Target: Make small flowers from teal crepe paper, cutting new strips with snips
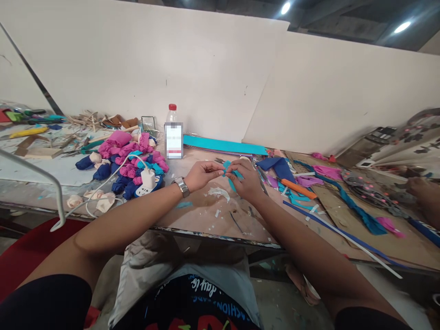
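Both of my hands meet above the middle of the table, pinching a small turquoise strip that looks like fabric or crepe paper. My left hand, with a metal watch on its wrist, grips the strip's left side between thumb and fingertips. From the right, my right hand pinches the same piece, its fingertips almost touching those of the left. One end of the strip hangs below the fingers, and another bit shows above them. The part between the fingertips is mostly hidden.
To the left lies a pile of pink, blue and turquoise bundles with a white plug and cable. A phone leans against a red-capped bottle. Orange-handled cutter and scraps lie right. Another person's hand is at far right.
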The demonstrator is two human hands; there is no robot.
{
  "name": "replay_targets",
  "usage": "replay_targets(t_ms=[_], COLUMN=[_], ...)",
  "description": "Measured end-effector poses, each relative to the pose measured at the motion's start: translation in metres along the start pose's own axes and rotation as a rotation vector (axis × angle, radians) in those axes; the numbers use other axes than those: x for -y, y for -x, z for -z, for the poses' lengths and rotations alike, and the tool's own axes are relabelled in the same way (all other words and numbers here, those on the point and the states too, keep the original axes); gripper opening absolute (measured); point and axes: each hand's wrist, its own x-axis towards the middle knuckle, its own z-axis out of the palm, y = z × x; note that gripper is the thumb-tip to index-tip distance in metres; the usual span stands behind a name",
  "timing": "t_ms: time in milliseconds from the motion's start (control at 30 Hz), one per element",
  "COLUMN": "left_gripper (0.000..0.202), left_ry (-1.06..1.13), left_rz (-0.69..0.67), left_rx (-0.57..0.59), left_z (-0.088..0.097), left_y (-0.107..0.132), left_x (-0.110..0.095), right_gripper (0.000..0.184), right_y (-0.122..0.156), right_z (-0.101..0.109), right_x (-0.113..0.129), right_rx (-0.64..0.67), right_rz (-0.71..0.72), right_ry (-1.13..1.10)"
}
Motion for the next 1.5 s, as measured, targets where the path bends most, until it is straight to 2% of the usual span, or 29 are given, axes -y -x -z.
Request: replay_targets(t_ms=[300,533,800,1033,1300,1500], left_gripper=[0.044,0.04,0.04,0.041,0.048,0.043], left_ry=[0.016,-0.089,-0.093,-0.05,0.028,-0.038], left_rz=[0.015,-0.027,-0.008,-0.015,0.006,-0.008], left_rx=[0.009,-0.006,0.062,0.013,-0.021,0.005], left_z=[0.0004,0.003,0.0037,0.0005,-0.0035,-0.002], left_y=[-0.0001,0.0007,0.0006,0.0012,0.0012,0.0011], left_x=[0.0005,0.0004,-0.0033,-0.0041,-0.0035,-0.0068], right_gripper=[0.013,0.015,0.017,0.013,0.016,0.018], right_y=[-0.0029,-0.003,-0.0036,-0.0022,-0.0033,-0.0009], right_z=[0.0015,0.0019,0.0031,0.0009,0.0012,0.0011], right_x=[0.002,0.0022,0.0043,0.0032,0.0041,0.0051], right_rx=[-0.028,-0.037,-0.035,-0.061,-0.087,-0.059], right_rz=[-0.038,-0.042,-0.022,-0.003,0.041,-0.041], right_ry=[-0.004,-0.017,-0.041,-0.05,-0.111,-0.087])
